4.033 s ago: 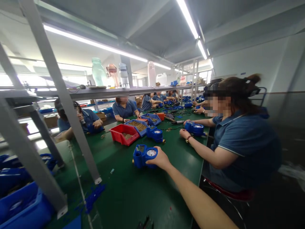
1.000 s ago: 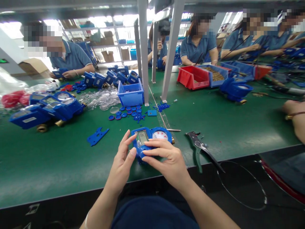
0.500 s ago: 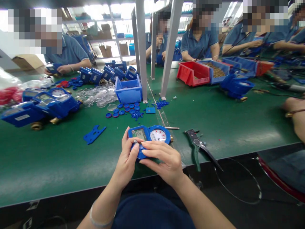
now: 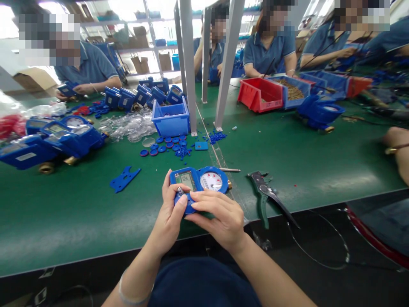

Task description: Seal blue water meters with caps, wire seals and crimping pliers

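Note:
A blue water meter (image 4: pixel 200 181) with a small screen and a round white dial rests near the front edge of the green table (image 4: pixel 64 213). Both my hands hold its near end. My left hand (image 4: pixel 169 215) grips the left side, thumb pressing beside a small metal part on the housing. My right hand (image 4: pixel 220 217) covers the near right side, fingers laid across the meter's lower edge. Green-handled pliers (image 4: pixel 265 194) lie just right of the meter. A thin metal pin (image 4: pixel 230 170) lies beyond it.
A flat blue bracket (image 4: pixel 124 178), blue caps (image 4: pixel 166 145), clear lenses (image 4: pixel 131 128) and a blue bin (image 4: pixel 171 117) lie ahead left. Finished blue meters (image 4: pixel 47 140) line the left. Red bin (image 4: pixel 260 96) and another meter (image 4: pixel 319 113) sit right. Metal posts (image 4: pixel 188 64) rise mid-table. Co-workers sit around.
Four seconds ago my right hand reached to a meter far along the table; now the meter is in front of me in both hands. In the last second my left thumb closed onto the housing.

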`<state>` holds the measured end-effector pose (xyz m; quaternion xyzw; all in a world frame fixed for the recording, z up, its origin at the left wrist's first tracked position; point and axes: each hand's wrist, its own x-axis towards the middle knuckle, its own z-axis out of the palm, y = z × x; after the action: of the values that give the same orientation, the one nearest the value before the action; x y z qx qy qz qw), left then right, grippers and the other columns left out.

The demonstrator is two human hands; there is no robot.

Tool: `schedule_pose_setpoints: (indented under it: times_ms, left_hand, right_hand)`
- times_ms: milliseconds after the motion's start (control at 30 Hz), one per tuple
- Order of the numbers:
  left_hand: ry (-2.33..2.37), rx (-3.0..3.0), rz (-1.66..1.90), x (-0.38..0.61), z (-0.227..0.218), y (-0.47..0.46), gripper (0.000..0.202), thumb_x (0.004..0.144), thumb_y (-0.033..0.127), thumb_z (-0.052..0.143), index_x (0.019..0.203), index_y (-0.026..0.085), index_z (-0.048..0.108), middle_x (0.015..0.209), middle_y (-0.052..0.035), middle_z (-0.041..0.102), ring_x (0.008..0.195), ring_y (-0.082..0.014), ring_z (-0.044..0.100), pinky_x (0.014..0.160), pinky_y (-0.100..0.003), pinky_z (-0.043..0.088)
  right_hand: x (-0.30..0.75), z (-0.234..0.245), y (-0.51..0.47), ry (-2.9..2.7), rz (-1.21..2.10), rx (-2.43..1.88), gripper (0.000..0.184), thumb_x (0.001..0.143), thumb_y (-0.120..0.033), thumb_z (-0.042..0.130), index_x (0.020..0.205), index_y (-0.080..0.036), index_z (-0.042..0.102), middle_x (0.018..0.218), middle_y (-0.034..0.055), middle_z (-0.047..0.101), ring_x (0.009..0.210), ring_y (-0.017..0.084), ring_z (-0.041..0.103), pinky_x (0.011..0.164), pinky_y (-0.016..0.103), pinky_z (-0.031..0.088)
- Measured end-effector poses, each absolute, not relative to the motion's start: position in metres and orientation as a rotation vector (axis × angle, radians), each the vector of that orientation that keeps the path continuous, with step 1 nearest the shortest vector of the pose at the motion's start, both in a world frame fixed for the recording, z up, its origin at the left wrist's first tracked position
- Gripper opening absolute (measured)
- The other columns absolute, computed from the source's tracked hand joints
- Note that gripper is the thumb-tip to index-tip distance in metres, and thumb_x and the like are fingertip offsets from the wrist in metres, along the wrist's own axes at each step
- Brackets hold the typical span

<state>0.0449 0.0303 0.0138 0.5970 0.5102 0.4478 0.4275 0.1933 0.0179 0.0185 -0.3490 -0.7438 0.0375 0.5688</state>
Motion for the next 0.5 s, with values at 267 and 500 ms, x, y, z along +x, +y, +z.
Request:
schedule_pose_setpoints:
  times_ms: [267,500]
  left_hand:
    - [1.200,1.401,1.091,0.039,0.008,0.036,0.047,0.096,0.058,0.033,0.102,0.023,0.063,0.160,-0.0031,0.025,0.154,-0.0217,0.017,0.128,-0.045,0.019]
    - [1.224,1.521,1.073,0.034,0.010,0.035,0.031,0.093,0.052,0.047,0.100,0.026,0.063,0.161,-0.0001,0.025,0.155,-0.0225,0.013,0.129,-0.048,0.011]
  right_hand:
    - [0.191,0.019,0.015,-1.715,0.118,-0.911,0.043,0.074,-0.022,0.080,0.112,-0.017,0.060,0.109,0.0040,0.070,0.107,0.011,0.066,0.099,0.023,0.056]
    - [0.192,0.016,0.016,-1.716,0.163,-0.872,0.037,0.073,-0.024,0.080,0.102,-0.017,0.058,0.106,0.0033,0.071,0.105,0.011,0.068,0.098,0.024,0.058]
